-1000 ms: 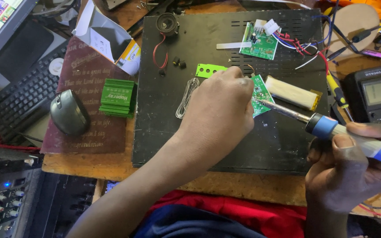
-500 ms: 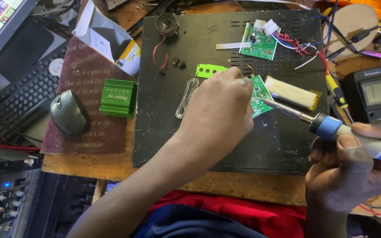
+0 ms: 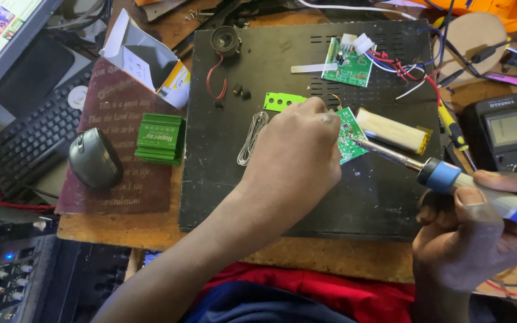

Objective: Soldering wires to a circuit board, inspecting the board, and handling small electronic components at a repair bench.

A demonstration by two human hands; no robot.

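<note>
My left hand (image 3: 297, 158) rests curled on a black metal case lid (image 3: 306, 197), its fingertips pressing on a small green circuit board (image 3: 350, 133) that it partly hides. My right hand (image 3: 480, 230) grips a blue-handled soldering iron (image 3: 450, 178). The iron's metal tip touches the green board's right side. A coil of solder wire (image 3: 252, 136) lies just left of my left hand. A pale rectangular block (image 3: 395, 130) sits right behind the iron's shaft.
A second green board with coloured wires (image 3: 348, 63) lies at the lid's far side, near a small speaker (image 3: 225, 40). A green perforated plate (image 3: 282, 101), a green box (image 3: 161, 139), a mouse (image 3: 94, 158), a keyboard (image 3: 31, 143) and a multimeter (image 3: 513, 131) surround the work.
The soldering iron and my right hand have shifted slightly to the right and down. My left hand stays on the board.
</note>
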